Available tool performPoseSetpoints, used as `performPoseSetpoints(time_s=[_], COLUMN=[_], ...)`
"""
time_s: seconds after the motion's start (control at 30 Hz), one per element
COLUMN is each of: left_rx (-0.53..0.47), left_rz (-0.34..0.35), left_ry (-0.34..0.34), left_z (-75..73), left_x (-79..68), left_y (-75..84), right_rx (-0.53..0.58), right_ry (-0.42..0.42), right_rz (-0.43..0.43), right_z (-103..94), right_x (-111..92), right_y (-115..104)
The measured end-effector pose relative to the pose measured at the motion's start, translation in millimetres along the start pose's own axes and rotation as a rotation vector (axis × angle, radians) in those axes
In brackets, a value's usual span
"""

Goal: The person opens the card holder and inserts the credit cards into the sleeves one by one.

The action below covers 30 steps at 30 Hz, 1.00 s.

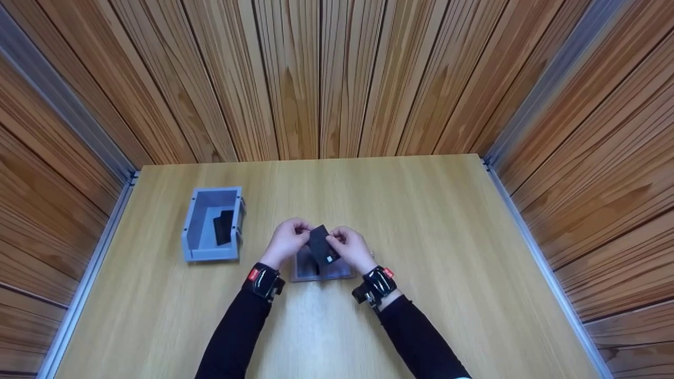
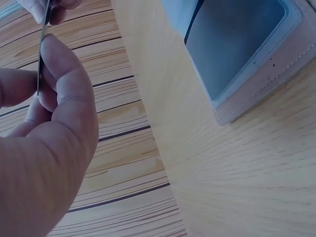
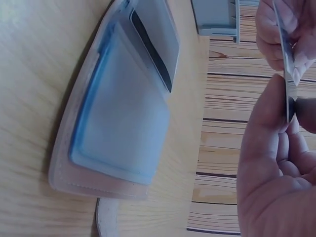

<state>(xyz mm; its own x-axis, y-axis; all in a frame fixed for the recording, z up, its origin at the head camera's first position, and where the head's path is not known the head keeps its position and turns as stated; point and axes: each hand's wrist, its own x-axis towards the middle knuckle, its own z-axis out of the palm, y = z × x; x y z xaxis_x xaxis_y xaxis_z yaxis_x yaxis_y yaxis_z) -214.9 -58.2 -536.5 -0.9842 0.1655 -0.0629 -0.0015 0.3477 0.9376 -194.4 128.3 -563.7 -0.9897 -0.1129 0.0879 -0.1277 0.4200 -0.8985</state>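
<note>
Both hands hold one thin black card (image 1: 322, 245) up over the table, tilted, with a small light mark near its lower end. My left hand (image 1: 287, 243) pinches the card's left edge between thumb and fingers. On the opposite edge, my right hand (image 1: 353, 248) pinches it the same way. Below them lies a card wallet (image 1: 339, 275), opened out, with clear plastic sleeves and a stitched pinkish border (image 2: 266, 96). A dark strip (image 3: 152, 52) runs slantwise across one sleeve in the right wrist view. The hands and card cover the wallet's far part in the head view.
To the left stands a grey-blue plastic bin (image 1: 210, 255) with black cards (image 1: 224, 227) lying inside. A pale strap (image 3: 106, 217) sticks out from the wallet's side. Wood-panelled walls (image 1: 305, 79) with metal corner rails enclose the table (image 1: 421, 221).
</note>
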Motion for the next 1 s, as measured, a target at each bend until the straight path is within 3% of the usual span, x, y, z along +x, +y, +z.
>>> performPoseSetpoints(time_s=[0.2, 0.47, 0.77, 1.0], left_rx=[-0.042, -0.276, -0.334, -0.386], left_rz=[-0.017, -0.134, -0.100, -0.077], left_ry=[0.020, 0.135, 0.136, 0.139], left_z=[-0.4, 1.6, 18.9, 29.6], left_x=[0.3, -3.3, -14.2, -15.9], left_y=[-0.9, -1.8, -7.2, -10.9], right_rx=[0.033, 0.106, 0.145, 0.128], right_ry=[0.002, 0.060, 0.104, 0.087], right_rz=[-0.001, 0.042, 0.078, 0.092], right_z=[-2.6, -10.4, -10.3, -6.9], right_x=[0, 3, 4, 3], right_y=[-2, -8, -8, -6])
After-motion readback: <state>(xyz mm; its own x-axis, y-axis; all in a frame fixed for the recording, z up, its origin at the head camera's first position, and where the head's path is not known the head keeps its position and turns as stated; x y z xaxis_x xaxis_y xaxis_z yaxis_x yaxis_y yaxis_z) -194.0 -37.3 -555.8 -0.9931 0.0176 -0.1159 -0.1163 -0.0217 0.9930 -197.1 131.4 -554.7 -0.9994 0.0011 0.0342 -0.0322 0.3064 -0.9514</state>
